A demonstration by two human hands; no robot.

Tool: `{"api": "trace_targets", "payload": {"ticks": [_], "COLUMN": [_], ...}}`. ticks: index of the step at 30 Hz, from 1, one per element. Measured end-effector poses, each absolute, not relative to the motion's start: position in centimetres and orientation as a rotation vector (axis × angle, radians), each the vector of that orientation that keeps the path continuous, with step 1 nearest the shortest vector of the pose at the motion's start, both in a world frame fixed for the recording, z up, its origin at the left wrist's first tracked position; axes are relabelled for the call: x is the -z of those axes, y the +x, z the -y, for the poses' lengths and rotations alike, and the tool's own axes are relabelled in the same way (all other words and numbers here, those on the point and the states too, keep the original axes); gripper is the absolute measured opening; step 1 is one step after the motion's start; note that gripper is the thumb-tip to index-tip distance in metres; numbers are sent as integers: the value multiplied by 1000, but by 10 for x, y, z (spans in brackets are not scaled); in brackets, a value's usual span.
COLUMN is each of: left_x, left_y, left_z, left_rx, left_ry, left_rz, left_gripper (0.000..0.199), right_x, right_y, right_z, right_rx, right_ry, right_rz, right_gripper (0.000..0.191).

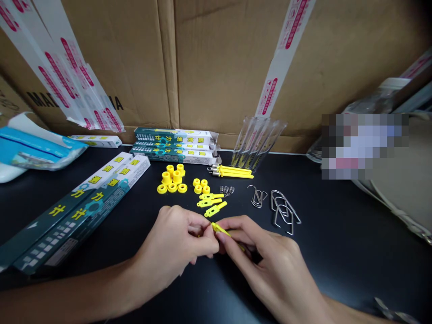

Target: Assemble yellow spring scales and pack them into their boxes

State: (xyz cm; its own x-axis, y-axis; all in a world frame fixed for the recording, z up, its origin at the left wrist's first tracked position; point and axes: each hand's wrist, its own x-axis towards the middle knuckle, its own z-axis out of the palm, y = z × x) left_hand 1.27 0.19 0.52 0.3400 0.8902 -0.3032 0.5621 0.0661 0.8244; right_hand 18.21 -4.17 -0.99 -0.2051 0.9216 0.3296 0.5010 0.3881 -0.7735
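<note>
My right hand (pixel 266 252) is closed in a pinch around a slim yellow plastic rod (pixel 221 229), which tilts down to the right between thumb and fingers. Against the rod's upper end is my left hand (pixel 182 236), its thumb and forefinger pressed together; what they grip is hidden. Just beyond the hands lie several flat-ended yellow pieces (pixel 216 209). Behind these are small yellow rings (pixel 200 183), larger flanged yellow caps (pixel 172 177) and small coil springs (pixel 227 189). To the right are bent metal hooks (pixel 258 198) and larger metal wire hooks (pixel 285 209).
Clear plastic tubes (pixel 258 144) stand before a large cardboard box (pixel 219 67). Long yellow rods with metal ends (pixel 234 171) lie nearby. Printed boxes (pixel 173 146) are stacked at the back, and more long boxes (pixel 77 207) lie left. A blue packet (pixel 37 144) and a bag (pixel 394 180) flank the black tabletop.
</note>
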Motion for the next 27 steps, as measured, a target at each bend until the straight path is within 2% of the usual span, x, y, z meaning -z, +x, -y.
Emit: {"api": "trace_targets", "payload": {"ticks": [14, 27], "left_x": [4, -12], "left_y": [13, 11], "left_z": [-2, -5], "left_rx": [-583, -449], "left_ry": [1718, 1716], "left_rz": [-1255, -1212], "left_gripper": [24, 24], "right_x": [21, 8], "right_y": [178, 184], "right_z": [42, 35], "right_rx": [-747, -898], "right_ry": [-1279, -1190], "right_rz": [1708, 1794], "right_gripper": [8, 10]}}
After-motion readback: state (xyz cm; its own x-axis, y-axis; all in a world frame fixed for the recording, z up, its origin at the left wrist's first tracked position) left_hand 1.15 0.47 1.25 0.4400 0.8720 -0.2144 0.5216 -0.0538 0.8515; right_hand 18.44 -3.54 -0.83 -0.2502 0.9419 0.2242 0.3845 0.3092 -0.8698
